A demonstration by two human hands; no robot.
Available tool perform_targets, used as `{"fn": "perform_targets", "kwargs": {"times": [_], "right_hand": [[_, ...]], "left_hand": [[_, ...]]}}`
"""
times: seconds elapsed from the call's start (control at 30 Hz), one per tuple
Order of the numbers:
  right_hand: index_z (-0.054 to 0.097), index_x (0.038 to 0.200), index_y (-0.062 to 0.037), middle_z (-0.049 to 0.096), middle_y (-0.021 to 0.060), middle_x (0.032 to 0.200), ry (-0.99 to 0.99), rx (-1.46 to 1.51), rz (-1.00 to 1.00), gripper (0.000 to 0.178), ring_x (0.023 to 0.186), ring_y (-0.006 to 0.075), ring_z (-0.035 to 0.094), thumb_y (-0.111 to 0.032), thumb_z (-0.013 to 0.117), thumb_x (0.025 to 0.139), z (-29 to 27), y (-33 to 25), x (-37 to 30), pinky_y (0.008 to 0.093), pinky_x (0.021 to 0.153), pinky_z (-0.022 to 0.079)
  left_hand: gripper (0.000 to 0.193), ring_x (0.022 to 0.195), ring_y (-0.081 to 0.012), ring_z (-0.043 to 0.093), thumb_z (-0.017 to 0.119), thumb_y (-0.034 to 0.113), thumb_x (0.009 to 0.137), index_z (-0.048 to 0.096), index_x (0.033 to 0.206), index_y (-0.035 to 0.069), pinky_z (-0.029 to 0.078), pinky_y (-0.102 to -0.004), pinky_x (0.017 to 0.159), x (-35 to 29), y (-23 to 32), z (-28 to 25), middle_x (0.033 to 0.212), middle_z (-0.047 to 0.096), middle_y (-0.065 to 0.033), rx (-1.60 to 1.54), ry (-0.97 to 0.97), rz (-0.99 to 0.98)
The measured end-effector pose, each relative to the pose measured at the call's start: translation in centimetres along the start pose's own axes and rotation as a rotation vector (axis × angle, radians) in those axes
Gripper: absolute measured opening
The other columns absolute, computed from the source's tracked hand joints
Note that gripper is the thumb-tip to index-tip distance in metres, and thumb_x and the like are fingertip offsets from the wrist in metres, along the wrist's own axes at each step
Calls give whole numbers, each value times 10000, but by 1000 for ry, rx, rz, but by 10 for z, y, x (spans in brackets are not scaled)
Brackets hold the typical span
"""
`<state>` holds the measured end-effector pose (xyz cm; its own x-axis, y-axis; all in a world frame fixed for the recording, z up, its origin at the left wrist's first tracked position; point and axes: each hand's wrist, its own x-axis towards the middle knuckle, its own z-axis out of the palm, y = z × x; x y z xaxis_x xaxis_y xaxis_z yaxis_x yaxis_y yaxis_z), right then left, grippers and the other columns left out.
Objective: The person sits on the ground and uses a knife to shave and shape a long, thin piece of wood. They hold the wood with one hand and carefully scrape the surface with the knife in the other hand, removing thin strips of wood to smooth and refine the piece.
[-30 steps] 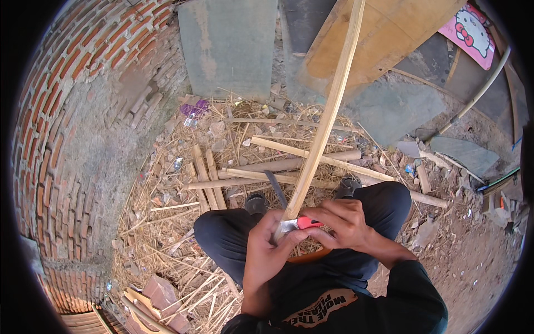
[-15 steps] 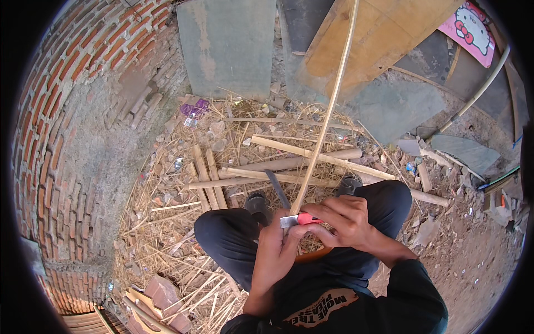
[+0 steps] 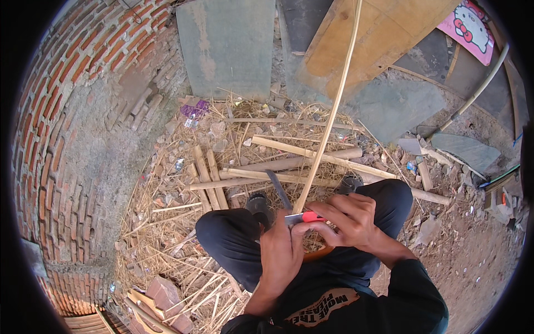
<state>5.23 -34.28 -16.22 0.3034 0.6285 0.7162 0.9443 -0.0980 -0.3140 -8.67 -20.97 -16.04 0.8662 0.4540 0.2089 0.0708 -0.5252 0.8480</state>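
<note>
My left hand (image 3: 280, 247) is closed around the near end of a long, pale bamboo strip (image 3: 328, 133), which slants up and away past the top edge. My right hand (image 3: 349, 221) grips a knife with a red handle (image 3: 313, 216). Its short grey blade (image 3: 293, 219) lies across the strip's near end, against my left fingers and thumb. Between my feet, a dark flat bar (image 3: 278, 188) stands out just left of the strip. An orange-brown curved thing (image 3: 318, 254) shows at my lap, mostly covered by my hands.
Bamboo pieces (image 3: 300, 162) and shavings (image 3: 167, 231) litter the ground around my boots. A brick wall (image 3: 61, 167) rises at the left. Grey boards (image 3: 225, 50) and a brown panel (image 3: 378, 44) lean at the far side. A curved pale pole (image 3: 478, 92) stands at the right.
The knife has turned slightly, so its blade shows narrower. My left hand has shifted a little to the right, and the strip's far part has swung slightly right.
</note>
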Motion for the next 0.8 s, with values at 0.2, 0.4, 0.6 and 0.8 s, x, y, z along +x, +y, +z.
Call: {"fn": "perform_targets", "kwargs": {"times": [0.2,0.4,0.6,0.8], "right_hand": [[798,1037,-79,656,-18,717,48,-13,2,366,513,134,575,-262,865,728,4,-3,-2,274,469,420],[802,1051,-81,652,-16,712,42,-7,12,364,508,140,568,-287,850,755,6,-5,-4,285,470,422],[812,1015,-128,572,-34,661,50,-32,64,332,513,123,562,-349,868,774,4,-12,-2,272,472,441],[813,1022,-129,569,-37,657,75,-28,32,314,513,115,556,-319,867,779,8,-11,-1,271,468,432]], "left_hand": [[284,597,-442,594,503,231,1121,545,1082,-47,435,-447,539,0,8,0,712,581,-214,-48,21,-16],[287,574,-405,597,497,221,1122,548,1107,-61,430,-456,541,-5,-1,3,699,578,-206,38,63,33],[278,586,-414,587,483,203,1121,558,1093,-64,422,-462,553,-2,16,-9,708,580,-212,-124,-65,-115],[277,609,-442,593,460,194,1127,565,1047,-49,434,-468,561,-6,7,-1,720,582,-228,22,72,-29]]}}
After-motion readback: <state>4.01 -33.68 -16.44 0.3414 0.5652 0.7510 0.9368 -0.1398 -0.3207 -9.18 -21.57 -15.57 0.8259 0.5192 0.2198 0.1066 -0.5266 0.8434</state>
